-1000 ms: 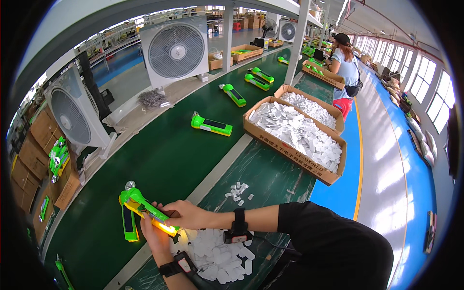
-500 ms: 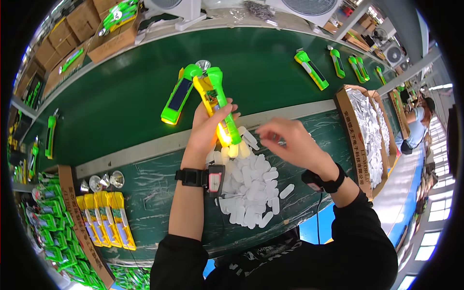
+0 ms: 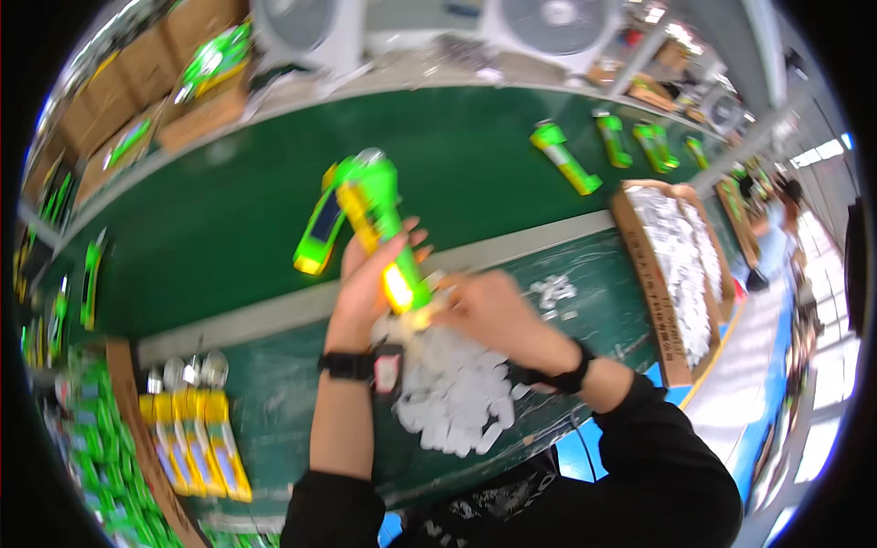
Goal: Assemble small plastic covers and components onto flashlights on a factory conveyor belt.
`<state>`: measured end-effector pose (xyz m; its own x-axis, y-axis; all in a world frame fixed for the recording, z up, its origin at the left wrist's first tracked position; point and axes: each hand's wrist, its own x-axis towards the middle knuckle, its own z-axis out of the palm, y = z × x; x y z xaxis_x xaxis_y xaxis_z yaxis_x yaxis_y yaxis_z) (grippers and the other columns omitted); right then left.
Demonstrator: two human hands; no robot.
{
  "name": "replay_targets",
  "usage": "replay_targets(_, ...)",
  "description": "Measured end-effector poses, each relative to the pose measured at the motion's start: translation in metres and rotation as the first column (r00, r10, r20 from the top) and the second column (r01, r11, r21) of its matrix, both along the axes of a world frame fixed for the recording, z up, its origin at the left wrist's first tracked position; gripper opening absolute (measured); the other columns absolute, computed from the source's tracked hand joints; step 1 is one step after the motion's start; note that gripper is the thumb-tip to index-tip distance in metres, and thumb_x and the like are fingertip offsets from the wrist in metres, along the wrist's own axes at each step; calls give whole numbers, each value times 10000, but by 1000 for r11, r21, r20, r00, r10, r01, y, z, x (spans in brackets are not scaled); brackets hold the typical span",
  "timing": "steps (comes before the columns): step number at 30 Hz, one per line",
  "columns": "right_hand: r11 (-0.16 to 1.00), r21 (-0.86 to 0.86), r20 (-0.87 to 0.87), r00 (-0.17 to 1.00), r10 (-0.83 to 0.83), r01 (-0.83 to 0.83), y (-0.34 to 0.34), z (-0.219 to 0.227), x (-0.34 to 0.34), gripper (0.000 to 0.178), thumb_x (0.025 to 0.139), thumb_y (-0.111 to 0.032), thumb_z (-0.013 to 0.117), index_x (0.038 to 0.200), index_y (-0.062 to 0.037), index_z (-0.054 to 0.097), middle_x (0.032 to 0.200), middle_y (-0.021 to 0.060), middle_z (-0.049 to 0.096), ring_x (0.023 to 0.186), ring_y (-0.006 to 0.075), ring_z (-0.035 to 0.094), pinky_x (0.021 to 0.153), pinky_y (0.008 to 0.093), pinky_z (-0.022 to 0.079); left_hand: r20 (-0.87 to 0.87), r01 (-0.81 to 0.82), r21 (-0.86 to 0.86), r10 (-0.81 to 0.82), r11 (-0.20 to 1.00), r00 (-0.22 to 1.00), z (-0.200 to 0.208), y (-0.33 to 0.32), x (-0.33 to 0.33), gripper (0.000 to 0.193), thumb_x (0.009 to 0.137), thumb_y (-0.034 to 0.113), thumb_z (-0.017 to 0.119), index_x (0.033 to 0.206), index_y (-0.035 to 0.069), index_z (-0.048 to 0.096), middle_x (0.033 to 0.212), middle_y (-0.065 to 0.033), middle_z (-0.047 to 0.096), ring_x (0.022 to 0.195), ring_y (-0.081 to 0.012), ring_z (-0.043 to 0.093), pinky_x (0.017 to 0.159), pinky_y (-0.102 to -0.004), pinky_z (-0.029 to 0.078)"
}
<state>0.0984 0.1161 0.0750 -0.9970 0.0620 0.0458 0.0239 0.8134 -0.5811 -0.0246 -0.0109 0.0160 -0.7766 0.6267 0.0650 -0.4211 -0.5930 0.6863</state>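
My left hand (image 3: 364, 279) is closed round a green and yellow flashlight (image 3: 382, 219), its head tilted up and away from me. A bright light glows on its side near the lower end. Close by that end is my right hand (image 3: 498, 315), its fingers curled together and blurred; what they hold, if anything, I cannot make out. Below both hands spreads a pile of white oval plastic pieces (image 3: 457, 402). Just behind the held flashlight, a second green flashlight (image 3: 322, 228) with a dark panel lies on the green belt.
Several yellow half shells (image 3: 196, 443) lie at the left, beside a box of green parts (image 3: 105, 457). A cardboard box of white pieces (image 3: 644, 283) stands at the right. Small white bits (image 3: 553, 292) lie near it. More flashlights (image 3: 566, 157) rest on the belt (image 3: 457, 137).
My right hand has moved left to the lower end of the flashlight. The flashlight's two halves look closer together. The whole view has shifted and blurred.
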Motion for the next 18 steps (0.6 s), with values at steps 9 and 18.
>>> replay_targets(9,965,-261,117,993,34,-2,-4,-32,-3,275,738,-161,652,982,-36,629,821,195,634,791,359,624,707,425,499,-72,-100,-38,97,994,993,-7,-19,12,534,887,165,566,1363,59,348,1103,-66,537,972,-170,553,809,-367,501)
replay_targets(18,507,-851,160,987,8,134,22,-20,0,369,988,-309,368,852,-12,540,569,-17,437,509,69,456,453,272,374,-76,-95,-72,90,993,993,-6,-15,8,511,891,147,545,1356,56,353,1135,-83,532,990,-182,541,822,-371,491)
